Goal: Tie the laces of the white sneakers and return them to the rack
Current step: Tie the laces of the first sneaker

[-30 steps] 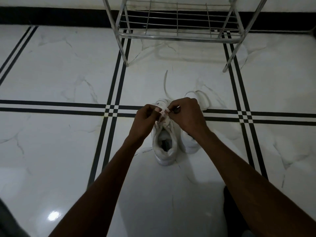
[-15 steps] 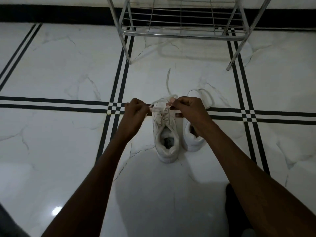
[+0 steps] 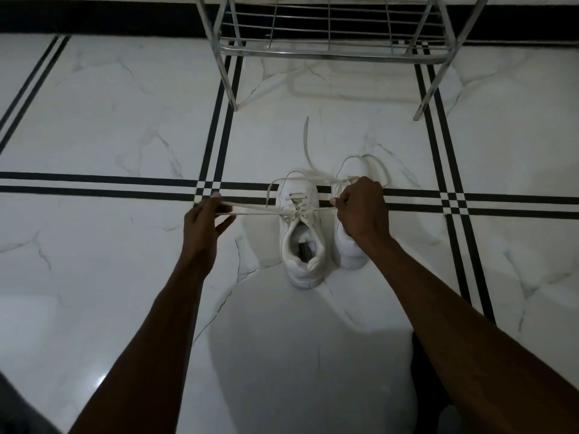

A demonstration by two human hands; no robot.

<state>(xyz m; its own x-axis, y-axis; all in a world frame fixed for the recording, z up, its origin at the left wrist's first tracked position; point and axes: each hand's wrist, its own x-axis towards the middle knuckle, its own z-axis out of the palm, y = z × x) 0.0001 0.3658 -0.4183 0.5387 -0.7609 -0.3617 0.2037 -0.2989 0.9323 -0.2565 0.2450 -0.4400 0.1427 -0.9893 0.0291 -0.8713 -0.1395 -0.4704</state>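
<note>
Both hands pulling lace loops tight on the left sneaker

Left hand (image 3: pixel 203 218) grips a lace loop (image 3: pixel 247 209) stretched out sideways, right hand (image 3: pixel 362 211) clenched on the other loop. The white sneakers (image 3: pixel 301 242) sit side by side on the marble floor (image 3: pixel 125 126), toes pointing at the metal rack (image 3: pixel 332 54), which stands well apart behind them. One loose lace end (image 3: pixel 306 142) trails toward it.
</note>
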